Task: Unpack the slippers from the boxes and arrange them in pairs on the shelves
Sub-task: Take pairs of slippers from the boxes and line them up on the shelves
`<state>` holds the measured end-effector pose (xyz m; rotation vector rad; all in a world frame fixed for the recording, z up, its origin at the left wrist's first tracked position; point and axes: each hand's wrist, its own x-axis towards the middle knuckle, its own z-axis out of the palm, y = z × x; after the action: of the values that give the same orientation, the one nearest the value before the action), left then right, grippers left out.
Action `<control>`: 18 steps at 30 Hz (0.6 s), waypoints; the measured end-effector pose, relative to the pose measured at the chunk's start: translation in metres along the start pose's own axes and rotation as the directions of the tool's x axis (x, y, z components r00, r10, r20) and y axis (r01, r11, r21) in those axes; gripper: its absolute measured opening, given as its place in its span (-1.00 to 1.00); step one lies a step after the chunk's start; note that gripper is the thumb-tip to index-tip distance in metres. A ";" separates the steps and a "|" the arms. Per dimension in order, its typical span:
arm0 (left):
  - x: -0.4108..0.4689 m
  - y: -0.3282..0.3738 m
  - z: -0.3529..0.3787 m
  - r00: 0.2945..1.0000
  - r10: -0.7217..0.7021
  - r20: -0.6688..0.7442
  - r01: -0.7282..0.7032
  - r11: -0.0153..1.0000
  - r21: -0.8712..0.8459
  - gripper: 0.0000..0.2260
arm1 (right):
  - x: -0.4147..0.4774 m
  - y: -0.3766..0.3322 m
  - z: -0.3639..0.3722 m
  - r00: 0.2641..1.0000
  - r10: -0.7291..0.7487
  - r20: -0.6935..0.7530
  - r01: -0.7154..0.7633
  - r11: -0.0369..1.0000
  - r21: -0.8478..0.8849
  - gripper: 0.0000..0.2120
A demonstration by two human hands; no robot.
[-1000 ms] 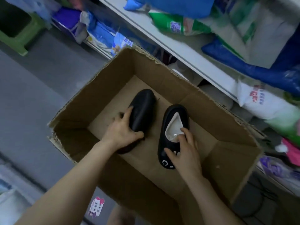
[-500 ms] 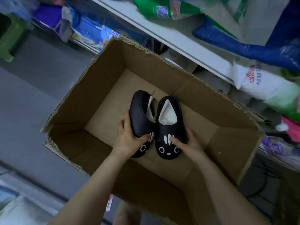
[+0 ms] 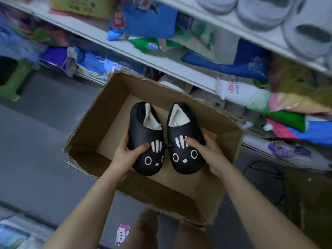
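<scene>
two black slippers [image 3: 146, 139], one cardboard box [image 3: 100, 123]

My left hand [image 3: 125, 153] gripping the left slipper [image 3: 145, 139], my right hand [image 3: 206, 150] the right slipper [image 3: 185, 139], side by side over the box [image 3: 100, 108] at centre frame, shelves [image 3: 179, 72] across the top.

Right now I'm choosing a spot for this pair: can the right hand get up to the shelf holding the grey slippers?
Probably yes: the right hand, gripping a black slipper, has open air up to that shelf, though the grey slippers crowd its visible part.
</scene>
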<state>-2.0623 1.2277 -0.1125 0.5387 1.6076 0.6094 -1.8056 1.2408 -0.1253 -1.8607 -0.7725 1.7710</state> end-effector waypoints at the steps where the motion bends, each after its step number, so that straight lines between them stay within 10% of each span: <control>1: -0.012 0.010 0.000 1.000 -0.001 0.013 0.001 1.000 -0.020 -0.17 | -0.017 -0.007 -0.004 0.999 -0.034 -0.014 0.034 0.999 0.016 -0.38; 18: -0.205 0.089 0.131 0.910 0.175 0.375 -0.212 0.975 0.059 -0.35 | -0.278 0.002 -0.136 0.858 -0.277 -0.432 0.372 0.916 0.152 -0.63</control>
<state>-1.9080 1.1699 0.0872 0.8430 1.2399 0.5398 -1.6748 1.0602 0.0887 -1.7321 -0.6436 1.1570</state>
